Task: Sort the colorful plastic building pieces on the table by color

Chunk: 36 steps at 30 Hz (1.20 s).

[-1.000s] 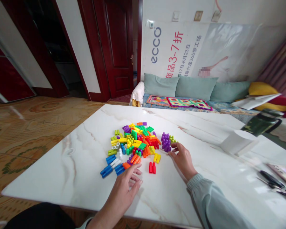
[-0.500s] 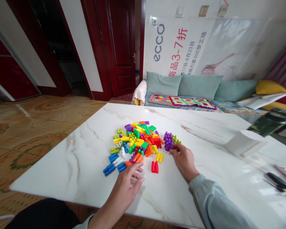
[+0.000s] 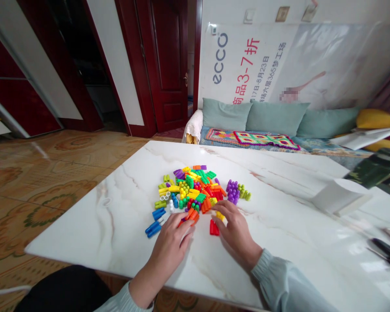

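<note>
A pile of colourful plastic pieces [image 3: 191,190] lies on the white marbled table [image 3: 123,216]. My left hand [image 3: 173,236] is at the pile's near edge, fingers apart, beside an orange piece [image 3: 192,215]; whether it touches that piece is unclear. My right hand [image 3: 232,225] reaches over a yellow piece [image 3: 220,216], fingers apart and partly covering it. A red piece [image 3: 214,227] lies just left of the right thumb. Right of the pile stand a purple group [image 3: 233,192] and a yellow-green group [image 3: 244,192]. Blue pieces [image 3: 153,229] lie left of my left hand.
At the table's right are a white box-like object [image 3: 339,197], a dark green flask [image 3: 377,167] and a black-handled tool [image 3: 385,251]. Behind the table is a sofa with green cushions [image 3: 277,118].
My right hand has moved left and nearer, from the purple group to the yellow piece. My left hand has shifted slightly toward the orange piece. The view has turned a little.
</note>
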### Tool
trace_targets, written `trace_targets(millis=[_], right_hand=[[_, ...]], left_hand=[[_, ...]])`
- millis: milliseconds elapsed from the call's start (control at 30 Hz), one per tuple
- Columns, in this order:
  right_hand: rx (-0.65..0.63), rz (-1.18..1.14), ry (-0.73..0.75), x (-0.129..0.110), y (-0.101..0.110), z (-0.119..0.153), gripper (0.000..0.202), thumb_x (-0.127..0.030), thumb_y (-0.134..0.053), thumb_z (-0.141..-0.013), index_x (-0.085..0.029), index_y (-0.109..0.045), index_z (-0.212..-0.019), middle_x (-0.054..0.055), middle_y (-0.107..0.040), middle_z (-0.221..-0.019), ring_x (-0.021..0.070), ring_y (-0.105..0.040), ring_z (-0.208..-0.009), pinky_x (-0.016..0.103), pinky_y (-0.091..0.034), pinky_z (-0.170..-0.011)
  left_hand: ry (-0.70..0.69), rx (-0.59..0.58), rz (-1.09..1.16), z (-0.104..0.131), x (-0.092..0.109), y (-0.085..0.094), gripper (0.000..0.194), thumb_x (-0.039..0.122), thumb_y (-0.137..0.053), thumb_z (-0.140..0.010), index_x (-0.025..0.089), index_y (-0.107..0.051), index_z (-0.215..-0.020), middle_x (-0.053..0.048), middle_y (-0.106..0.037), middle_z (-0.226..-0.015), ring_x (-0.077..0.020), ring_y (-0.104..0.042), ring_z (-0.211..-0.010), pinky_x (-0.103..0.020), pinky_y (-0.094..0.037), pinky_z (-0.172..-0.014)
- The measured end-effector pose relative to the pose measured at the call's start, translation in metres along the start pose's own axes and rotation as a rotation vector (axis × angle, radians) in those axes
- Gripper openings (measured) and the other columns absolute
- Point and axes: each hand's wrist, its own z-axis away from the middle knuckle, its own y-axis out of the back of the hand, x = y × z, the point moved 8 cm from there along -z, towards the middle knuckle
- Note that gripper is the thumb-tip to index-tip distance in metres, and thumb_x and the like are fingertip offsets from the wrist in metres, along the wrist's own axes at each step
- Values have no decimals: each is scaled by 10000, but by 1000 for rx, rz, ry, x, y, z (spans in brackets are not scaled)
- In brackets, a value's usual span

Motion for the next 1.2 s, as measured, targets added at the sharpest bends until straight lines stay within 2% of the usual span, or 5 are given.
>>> trace_targets(millis=[200,467,667,900,1200], right_hand=[[-162,185,121,-19,-18,-3,450,-196,-545,-896,-222,-545,-1346,93,-465,-1459,337,-346,-1341,538,-353,-1068],[-160,86,98,-29,-13,6,127,-189,-576,-894,-214,-677,-967,64,-665,-1140,253,-532,-1078,422,-439,-924],[-181,82,91,-36,-22,10,367,-179,-647,-837,-213,-599,-1200,77,-645,-1157,262,-533,-1038,426,-445,-904],[-158,67,207,-46,-24,12,226,-137,-481,-924,-146,-612,-1108,103,-672,-1038,240,-572,-950,411,-481,-873],[73,-206,108,-17,2,4,243,-156,-457,-938,-158,-631,-1108,120,-709,-1026,212,-677,-906,340,-548,-806]], left_hand=[[38,-83,-45,4,-4,-12,347,51,-550,-798,188,-660,-1097,-126,-524,-1337,-286,-531,-1205,-458,-457,-1034],[51,-77,-87,3,-5,-12,279,74,-567,-807,172,-696,-1034,-134,-576,-1279,-294,-550,-1179,-466,-466,-1023],[35,-72,-109,3,-4,-12,283,97,-574,-817,160,-691,-1067,-138,-585,-1262,-294,-557,-1160,-469,-469,-1017],[21,-27,-103,3,-3,-6,188,95,-564,-827,170,-712,-914,-133,-609,-1212,-292,-589,-1099,-481,-498,-964],[15,209,124,3,-4,13,257,200,-557,-886,210,-656,-1122,-100,-657,-1164,-251,-622,-1090,-425,-515,-966]])
